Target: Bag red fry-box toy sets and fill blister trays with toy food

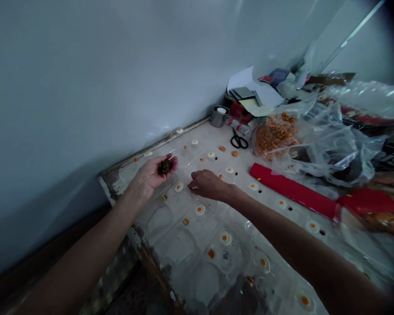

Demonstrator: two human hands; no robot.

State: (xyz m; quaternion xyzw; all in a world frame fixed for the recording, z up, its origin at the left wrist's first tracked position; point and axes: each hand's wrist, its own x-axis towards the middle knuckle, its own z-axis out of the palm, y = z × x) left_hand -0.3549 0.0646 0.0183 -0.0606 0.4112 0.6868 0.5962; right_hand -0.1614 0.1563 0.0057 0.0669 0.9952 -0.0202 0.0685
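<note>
My left hand (157,171) is cupped palm up, holding a small heap of dark brown pieces (165,166). My right hand (208,183) reaches down to the clear plastic trays (180,245), its fingers pinched together. A small dark brown piece (189,188) shows at those fingertips, partly hidden. Beside it lies a miniature fried egg (179,187), white with an orange centre. More such eggs (200,210) and tiny burger-like pieces (185,222) sit in rows across the trays. Single dark cubes (260,191) lie next to several eggs on the right side.
A plain wall (101,78) borders the worn table edge (118,179) at left. Farther right are black-handled scissors (239,141), a metal cup (219,117), a red strip (292,190), and a plastic bag of orange pieces (276,135). Papers and packaging crowd the back.
</note>
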